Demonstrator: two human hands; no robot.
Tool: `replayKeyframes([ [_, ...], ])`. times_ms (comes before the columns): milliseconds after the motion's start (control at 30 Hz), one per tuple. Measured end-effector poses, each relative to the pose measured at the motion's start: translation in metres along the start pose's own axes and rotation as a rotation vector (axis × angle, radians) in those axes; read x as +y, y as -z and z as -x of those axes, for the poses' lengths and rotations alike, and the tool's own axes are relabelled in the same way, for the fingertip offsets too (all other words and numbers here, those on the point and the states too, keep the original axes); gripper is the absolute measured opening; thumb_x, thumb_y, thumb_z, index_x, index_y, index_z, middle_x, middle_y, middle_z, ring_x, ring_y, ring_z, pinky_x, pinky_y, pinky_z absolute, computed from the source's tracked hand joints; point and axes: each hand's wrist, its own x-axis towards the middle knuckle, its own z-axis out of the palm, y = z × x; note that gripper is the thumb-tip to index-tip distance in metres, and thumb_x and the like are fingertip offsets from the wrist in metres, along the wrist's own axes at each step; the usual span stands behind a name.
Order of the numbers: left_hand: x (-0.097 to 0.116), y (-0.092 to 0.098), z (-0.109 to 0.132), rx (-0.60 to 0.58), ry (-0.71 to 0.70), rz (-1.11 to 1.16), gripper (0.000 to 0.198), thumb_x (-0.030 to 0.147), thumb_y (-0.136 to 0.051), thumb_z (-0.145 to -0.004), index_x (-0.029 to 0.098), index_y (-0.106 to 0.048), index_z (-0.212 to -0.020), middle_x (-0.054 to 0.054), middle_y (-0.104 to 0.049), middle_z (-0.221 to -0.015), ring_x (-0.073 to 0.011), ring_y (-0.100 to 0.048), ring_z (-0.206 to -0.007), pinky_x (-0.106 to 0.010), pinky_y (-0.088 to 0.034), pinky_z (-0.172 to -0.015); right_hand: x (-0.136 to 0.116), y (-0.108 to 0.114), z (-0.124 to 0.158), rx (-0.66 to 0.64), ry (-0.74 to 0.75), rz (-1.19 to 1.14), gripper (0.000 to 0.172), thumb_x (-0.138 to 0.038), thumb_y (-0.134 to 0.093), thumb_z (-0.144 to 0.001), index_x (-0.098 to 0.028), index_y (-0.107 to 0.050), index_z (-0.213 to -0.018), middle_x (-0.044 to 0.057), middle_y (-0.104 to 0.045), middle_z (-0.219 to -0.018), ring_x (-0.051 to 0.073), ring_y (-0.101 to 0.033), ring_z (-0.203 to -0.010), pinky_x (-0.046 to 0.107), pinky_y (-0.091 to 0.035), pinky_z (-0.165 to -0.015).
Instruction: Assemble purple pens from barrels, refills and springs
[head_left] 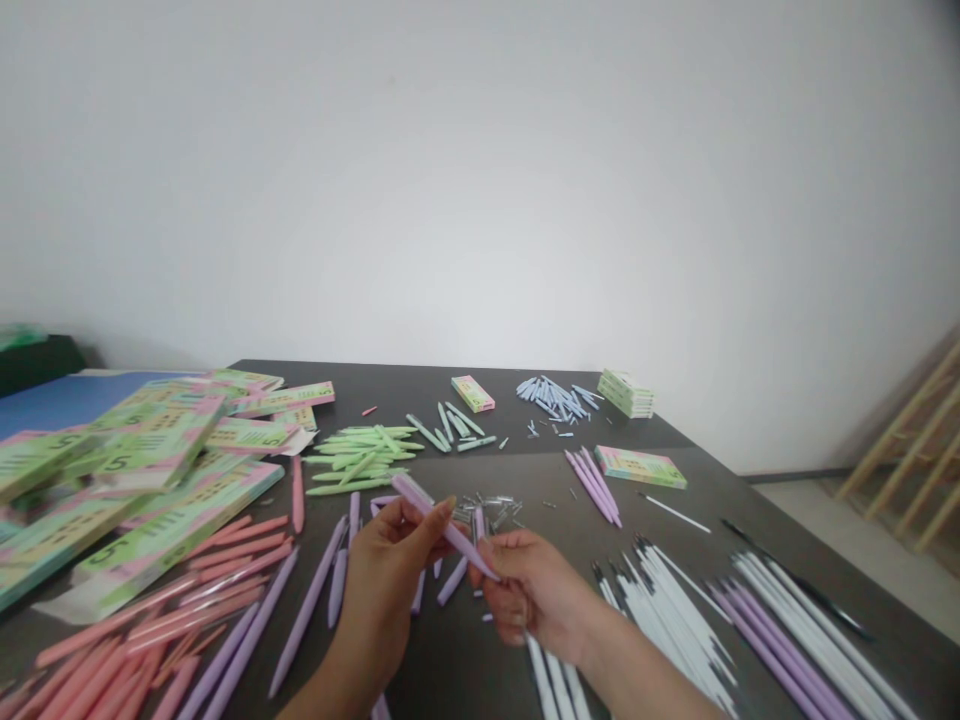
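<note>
A purple pen (439, 520) slants between my two hands above the dark table, its narrow tip pointing down to the right. My left hand (390, 560) pinches its barrel between thumb and fingers. At the tip end, the fingers of my right hand (529, 580) are closed on the same pen. A short purple piece (478, 520) stands up just behind the right fingertips; whether they touch it I cannot tell. Small metal-looking pieces (506, 505) lie scattered behind the hands. Purple pen barrels (309, 610) lie left of my left hand, some partly hidden by it.
Pink pens (150, 630) and printed boxes (161, 440) crowd the left side. Green pens (360, 455) and a pile of blue pieces (555, 398) lie farther back. White refill-like sticks (675, 620) spread to the right, near purple pens (772, 650) and a flat box (641, 467).
</note>
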Motion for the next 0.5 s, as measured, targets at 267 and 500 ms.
replayKeyframes([
  [267, 0.005, 0.000, 0.003, 0.014, -0.030, -0.065, 0.025, 0.026, -0.077, -0.057, 0.015, -0.055, -0.055, 0.000, -0.064, -0.051, -0.0142, -0.060, -0.050, -0.025, -0.050, -0.054, 0.005, -0.013, -0.001, 0.147, 0.133, 0.160, 0.049, -0.063, -0.059, -0.065, -0.015, -0.050, -0.056, -0.006, -0.046, -0.038, 0.004, -0.035, -0.029, 0.016, -0.023, -0.031],
  [500, 0.011, -0.002, 0.005, -0.085, 0.040, -0.001, 0.022, 0.034, -0.071, -0.065, 0.016, -0.058, -0.064, -0.002, -0.065, -0.055, -0.0154, -0.061, -0.051, -0.027, -0.050, -0.054, 0.000, -0.009, 0.002, -0.154, -0.098, -0.291, 0.040, -0.052, -0.065, -0.068, -0.015, -0.053, -0.061, -0.009, -0.039, -0.034, 0.004, -0.027, -0.024, 0.016, -0.023, -0.026],
])
